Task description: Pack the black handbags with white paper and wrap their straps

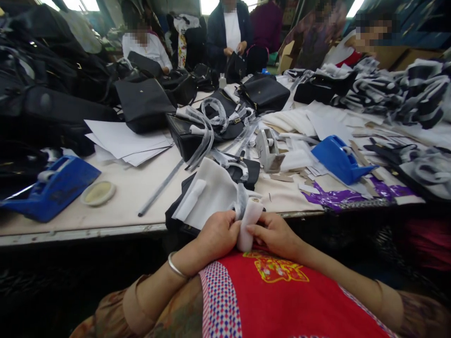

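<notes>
- Head view: the white foam roll (248,227) stands nearly upright, its long axis running from just past 12 o'clock to just past 6.
- It lies between both hands at the near edge of the desk (123,206), its lower end over the red apron (282,300); a black bag (179,227) is at 10 o'clock.
- The left hand (218,234) and right hand (276,234) each pinch it, grips pressed in from 9 and 3.
- Forearms come in from 8 and 4 o'clock.

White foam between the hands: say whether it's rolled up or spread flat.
Rolled up: the white foam forms a narrow, rounded tube between the left hand and the right hand.
</notes>
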A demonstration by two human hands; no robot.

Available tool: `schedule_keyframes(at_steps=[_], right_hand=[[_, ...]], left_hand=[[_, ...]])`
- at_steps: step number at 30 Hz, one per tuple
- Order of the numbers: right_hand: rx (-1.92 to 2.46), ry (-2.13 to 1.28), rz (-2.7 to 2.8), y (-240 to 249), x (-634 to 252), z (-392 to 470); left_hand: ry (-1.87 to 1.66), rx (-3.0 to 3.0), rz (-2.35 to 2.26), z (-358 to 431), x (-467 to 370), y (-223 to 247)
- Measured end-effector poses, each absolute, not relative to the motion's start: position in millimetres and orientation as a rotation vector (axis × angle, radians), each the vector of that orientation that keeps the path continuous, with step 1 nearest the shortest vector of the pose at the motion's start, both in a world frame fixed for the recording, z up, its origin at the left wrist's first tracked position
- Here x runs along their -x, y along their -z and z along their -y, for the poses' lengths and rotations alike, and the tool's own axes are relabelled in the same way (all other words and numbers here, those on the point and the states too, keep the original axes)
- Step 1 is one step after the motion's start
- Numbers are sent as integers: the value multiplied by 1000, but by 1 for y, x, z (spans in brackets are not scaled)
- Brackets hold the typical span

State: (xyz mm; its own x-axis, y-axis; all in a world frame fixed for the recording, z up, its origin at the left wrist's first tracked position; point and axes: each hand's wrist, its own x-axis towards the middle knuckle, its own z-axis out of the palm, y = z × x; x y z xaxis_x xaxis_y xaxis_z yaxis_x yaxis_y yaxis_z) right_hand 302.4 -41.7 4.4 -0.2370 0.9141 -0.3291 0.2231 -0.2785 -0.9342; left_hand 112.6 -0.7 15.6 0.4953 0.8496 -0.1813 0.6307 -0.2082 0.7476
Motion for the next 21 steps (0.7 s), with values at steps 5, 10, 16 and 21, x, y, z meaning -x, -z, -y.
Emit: schedule_keyframes(at_steps=[5, 10, 16, 21], right_hand=[[1414, -1776, 1124, 14, -302, 39], [1423, -1756, 1107, 8, -303, 32], [1159, -2014, 889, -3, -303, 24], [1391, -1886, 738, -10, -283, 16]], left_hand=[[-285, -1926, -1061, -1, -105, -20], [-254, -1827, -1065, 0, -106, -15], [-302, -1889, -1048, 1, -112, -3], [-275, -1905, -1008, 2, -114, -6]])
